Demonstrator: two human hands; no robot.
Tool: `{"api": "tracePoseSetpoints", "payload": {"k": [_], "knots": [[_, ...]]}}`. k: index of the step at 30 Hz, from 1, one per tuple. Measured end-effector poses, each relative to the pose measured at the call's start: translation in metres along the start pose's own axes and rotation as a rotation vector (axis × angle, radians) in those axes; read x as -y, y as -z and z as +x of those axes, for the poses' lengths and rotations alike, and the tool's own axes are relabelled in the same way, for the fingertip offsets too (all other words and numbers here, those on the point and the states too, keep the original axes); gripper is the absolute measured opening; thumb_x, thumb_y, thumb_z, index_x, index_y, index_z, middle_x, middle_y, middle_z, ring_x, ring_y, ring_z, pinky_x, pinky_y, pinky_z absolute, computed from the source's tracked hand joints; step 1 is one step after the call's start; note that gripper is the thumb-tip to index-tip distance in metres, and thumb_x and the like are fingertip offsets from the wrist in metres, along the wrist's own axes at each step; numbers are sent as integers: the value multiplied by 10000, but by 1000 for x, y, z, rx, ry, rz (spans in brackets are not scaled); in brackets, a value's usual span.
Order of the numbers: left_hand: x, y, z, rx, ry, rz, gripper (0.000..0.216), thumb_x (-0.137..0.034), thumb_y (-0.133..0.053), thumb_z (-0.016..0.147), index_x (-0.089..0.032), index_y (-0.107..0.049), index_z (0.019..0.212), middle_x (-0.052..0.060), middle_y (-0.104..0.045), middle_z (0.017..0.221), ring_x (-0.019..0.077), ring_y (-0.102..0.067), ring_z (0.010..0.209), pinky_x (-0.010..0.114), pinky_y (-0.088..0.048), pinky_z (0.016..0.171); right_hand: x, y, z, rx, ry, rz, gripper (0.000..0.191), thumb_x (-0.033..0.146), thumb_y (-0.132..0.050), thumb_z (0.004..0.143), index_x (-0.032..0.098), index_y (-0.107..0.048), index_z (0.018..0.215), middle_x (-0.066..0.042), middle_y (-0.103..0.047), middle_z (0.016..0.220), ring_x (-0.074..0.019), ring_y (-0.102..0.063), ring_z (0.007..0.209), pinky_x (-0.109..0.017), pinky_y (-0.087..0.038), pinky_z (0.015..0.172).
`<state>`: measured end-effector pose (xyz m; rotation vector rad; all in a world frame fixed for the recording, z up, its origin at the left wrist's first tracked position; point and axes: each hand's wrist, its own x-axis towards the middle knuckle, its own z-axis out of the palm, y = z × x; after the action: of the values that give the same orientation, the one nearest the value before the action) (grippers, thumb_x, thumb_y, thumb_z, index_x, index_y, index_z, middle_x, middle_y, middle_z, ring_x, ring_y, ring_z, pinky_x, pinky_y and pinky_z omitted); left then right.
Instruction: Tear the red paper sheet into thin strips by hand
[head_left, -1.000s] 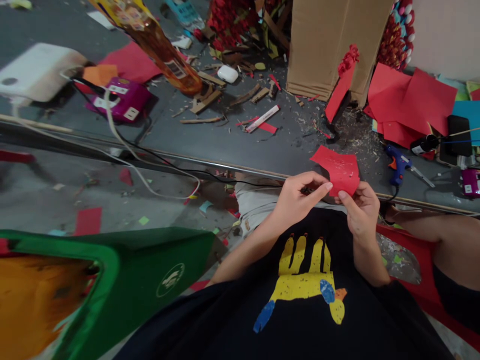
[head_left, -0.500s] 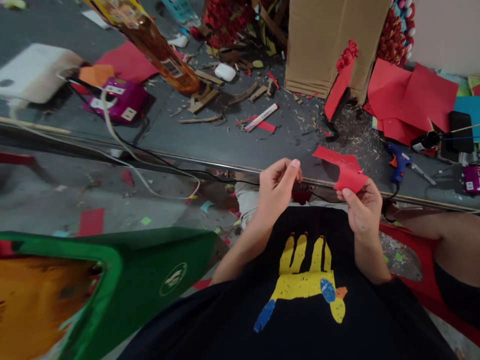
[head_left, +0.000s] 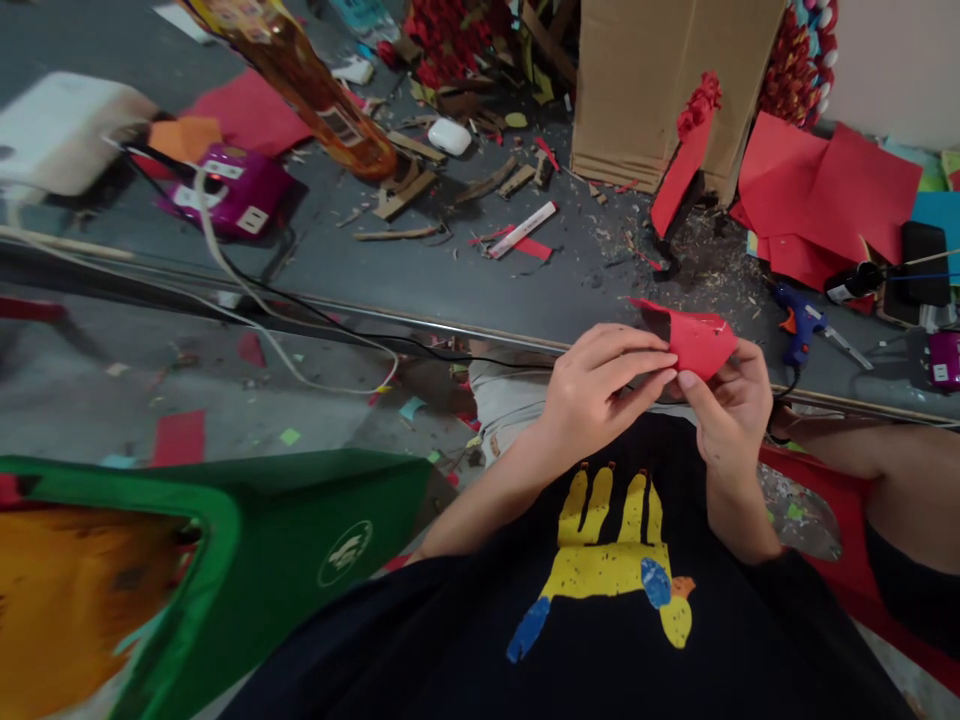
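Observation:
In front of my shirt, at the table's near edge, I hold a curled piece of red paper (head_left: 701,343). My right hand (head_left: 727,405) is closed on its lower right side, the thumb pressed along the bottom edge. My left hand (head_left: 607,385) meets the paper from the left. Its fingertips are pinched at the paper's lower left corner, close to my right thumb, and the left thumb is mostly hidden. The paper bends over into a loose roll with an opening at its upper left.
A blue glue gun (head_left: 799,325) lies right of my hands, near red paper sheets (head_left: 855,195). A cardboard box (head_left: 649,90), a white marker (head_left: 523,230), a bottle (head_left: 337,110) and wood scraps are on the table (head_left: 450,285). A green bin (head_left: 300,530) stands lower left.
My left hand has moved right, from a pinch apart from the paper to the paper's corner. The red paper has been curled over more and sits closer between both hands.

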<state>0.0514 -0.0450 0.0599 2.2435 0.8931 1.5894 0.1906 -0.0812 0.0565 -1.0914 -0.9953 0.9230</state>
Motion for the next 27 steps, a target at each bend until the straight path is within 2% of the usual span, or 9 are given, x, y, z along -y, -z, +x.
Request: {"api": "tracePoseSetpoints", "payload": {"k": [5,12,19,23,27], "knots": [[-1,2,1,14,39,10,48,-179,-656,860,-176,-679,902,39,-735,900,128,-677,815,269,-554,756,3,-2,0,-14,70,-148,351,310,-734,773,280,-465,996,47,-715,831,-124,-722,700,-236,-618,640],[-3,3,0,15,126,-10,43,-157,-653,841,-144,-695,837,55,-744,860,121,-679,769,237,-547,736,-3,2,0,46,153,-290,383,205,-713,782,287,-438,1036,73,-644,768,-106,-681,666,-225,-557,609],[-1,6,2,62,246,-114,64,-162,-650,837,-154,-704,804,44,-742,847,113,-675,760,221,-543,733,-5,7,3,74,95,-347,393,283,-728,764,283,-457,1049,22,-607,897,-120,-663,744,-246,-571,617],[-1,5,2,44,377,-229,97,-164,-634,828,-155,-666,737,26,-714,774,101,-650,703,206,-524,686,-1,3,2,145,122,-230,353,217,-669,810,296,-420,1048,58,-633,842,-99,-687,700,-212,-573,608],[2,0,1,54,614,-438,159,-272,-640,832,-156,-649,723,4,-660,682,89,-593,616,190,-486,580,-1,2,0,162,104,-182,333,186,-677,808,287,-440,1018,63,-662,845,-94,-698,733,-199,-579,647]]}}
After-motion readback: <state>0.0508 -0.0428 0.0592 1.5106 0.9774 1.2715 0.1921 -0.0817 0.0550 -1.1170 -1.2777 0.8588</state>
